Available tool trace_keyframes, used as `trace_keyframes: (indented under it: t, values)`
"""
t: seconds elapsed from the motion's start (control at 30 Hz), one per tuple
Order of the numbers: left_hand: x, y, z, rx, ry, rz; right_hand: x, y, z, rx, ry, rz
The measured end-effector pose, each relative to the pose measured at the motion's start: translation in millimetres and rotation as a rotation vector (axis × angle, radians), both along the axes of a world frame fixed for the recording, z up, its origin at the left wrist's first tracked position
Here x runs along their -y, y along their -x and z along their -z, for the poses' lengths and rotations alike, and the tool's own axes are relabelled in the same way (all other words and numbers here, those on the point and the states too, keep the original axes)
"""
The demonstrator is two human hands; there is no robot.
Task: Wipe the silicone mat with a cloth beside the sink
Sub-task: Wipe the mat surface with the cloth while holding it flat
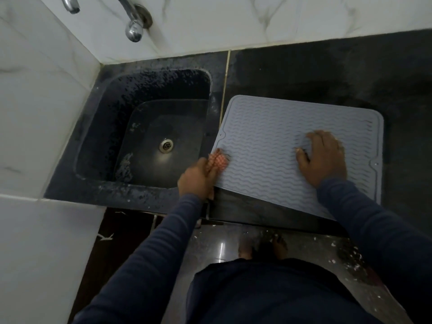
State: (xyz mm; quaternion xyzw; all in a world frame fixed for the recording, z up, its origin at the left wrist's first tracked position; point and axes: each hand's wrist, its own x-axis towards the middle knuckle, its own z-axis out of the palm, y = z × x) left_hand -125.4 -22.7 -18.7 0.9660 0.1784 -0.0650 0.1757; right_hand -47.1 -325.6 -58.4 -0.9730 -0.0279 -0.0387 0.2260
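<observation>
A grey silicone mat (268, 136) with wavy ridges lies at a slant on the dark counter, right of the sink. My left hand (198, 178) grips a red-and-white checked cloth (218, 161) and presses it on the mat's left edge, close to the near-left corner. My right hand (322, 157) lies flat on the mat's right half, fingers spread and pointing left. Both arms wear dark blue sleeves.
A black sink (149, 134) with a metal drain (166, 145) sits left of the mat. Two chrome taps (134, 26) hang from the white marble wall above it. The dark counter (327, 73) continues behind and to the right. The counter's front edge (257, 220) drops to a glossy floor.
</observation>
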Motion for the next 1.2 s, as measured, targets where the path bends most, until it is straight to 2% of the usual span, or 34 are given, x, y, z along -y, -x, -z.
trace_keyframes:
  t: [0.07,0.17,0.23,0.3,0.37,0.43,0.53,0.6,0.67,0.77,0.87,0.97,1.0,1.1,1.2]
  values:
    - [-1.0,-2.0,-1.5,0.023,-0.055,-0.076,-0.5,-3.0,-1.2,0.038,0.030,-0.011]
    - [43.9,-2.9,-5.6,0.130,0.109,-0.051,-0.3,-14.8,-6.7,0.068,0.127,-0.005]
    - [99.8,-3.9,-2.9,0.147,0.187,0.182,1.2,-24.1,-10.9,0.061,0.152,0.010]
    - [152.2,-0.1,-3.8,0.075,0.176,0.466,2.3,-27.6,-6.3,0.063,0.175,0.003]
    - [166.7,-3.5,-5.4,0.051,0.125,0.568,3.8,-27.6,-0.5,0.061,0.161,-0.009]
    - [141.8,-7.4,-4.8,0.053,0.107,0.477,5.2,-28.6,2.0,0.021,0.120,0.000]
    - [68.3,-13.0,-4.5,0.031,0.127,0.144,5.7,-28.8,0.5,-0.030,0.072,0.010]
    - [32.7,-16.2,-7.7,0.042,0.018,0.032,3.1,-28.8,-0.2,-0.030,0.090,0.001]
    - [25.3,-18.3,-7.4,0.036,-0.060,0.005,1.4,-28.3,-1.7,-0.044,0.102,-0.006]
    - [60.9,-24.7,-11.1,0.103,0.153,0.001,-0.9,-29.2,-4.1,-0.062,0.133,0.006]
    - [127.2,-26.8,-5.6,0.107,0.289,0.289,-0.3,-32.3,-4.3,-0.090,0.153,0.012]
    - [161.5,-18.2,-4.5,0.031,0.210,0.527,1.5,-31.9,-3.4,-0.088,0.117,0.001]
    - [157.0,-19.5,-6.7,0.047,0.191,0.515,1.8,-32.0,-4.0,-0.080,0.110,0.003]
    - [99.0,-27.0,-7.1,0.029,0.158,0.281,0.4,-29.5,-6.0,-0.074,0.103,0.008]
    - [28.0,-33.7,-5.2,-0.005,-0.002,0.097,0.4,-29.8,-5.2,-0.063,0.118,0.011]
